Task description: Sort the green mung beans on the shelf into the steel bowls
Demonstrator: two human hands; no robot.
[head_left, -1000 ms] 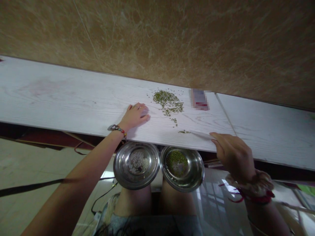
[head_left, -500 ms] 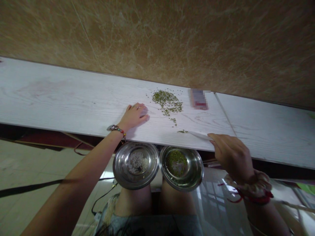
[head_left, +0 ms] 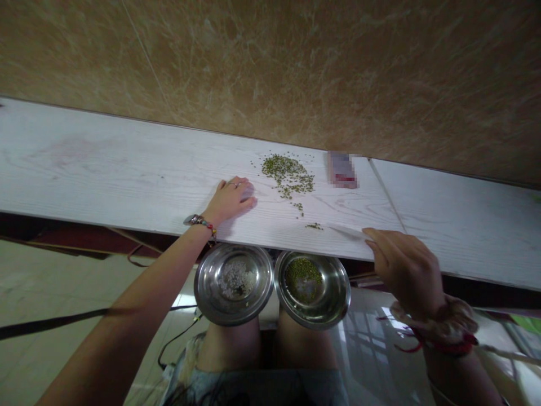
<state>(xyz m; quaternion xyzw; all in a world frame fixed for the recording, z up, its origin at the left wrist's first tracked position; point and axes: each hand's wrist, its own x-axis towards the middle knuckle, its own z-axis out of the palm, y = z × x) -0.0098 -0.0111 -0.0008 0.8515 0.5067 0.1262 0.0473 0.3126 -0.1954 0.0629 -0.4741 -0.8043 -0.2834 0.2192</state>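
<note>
Hand, left point(head_left: 230, 200): open, palm down on the white tabletop point(head_left: 169, 175), gripping nothing.
Green grain pile point(head_left: 284, 167): short, low sweeps should scatter least; it lies between the hands, nearer the left.
Small cluster point(head_left: 314, 226): just beside the pale strip point(head_left: 350, 232), whose tip is best held flat.
Hand, right point(head_left: 404, 265): pinching that strip, fingers closed.

In my right hand point(head_left: 408, 265) I am pinching a thin, pale, smooth-looking strip point(head_left: 350, 232), paper or plastic, I cannot tell which. A round silver metal bowl point(head_left: 205, 285) and its matching neighbour point(head_left: 335, 287) are gleaming, polished. The white wood-grained tabletop point(head_left: 186, 169) is looking matt, the brown marbled wall point(head_left: 270, 67) smooth, and the pale tiled floor point(head_left: 359, 338) is glossily mirroring light.
</note>
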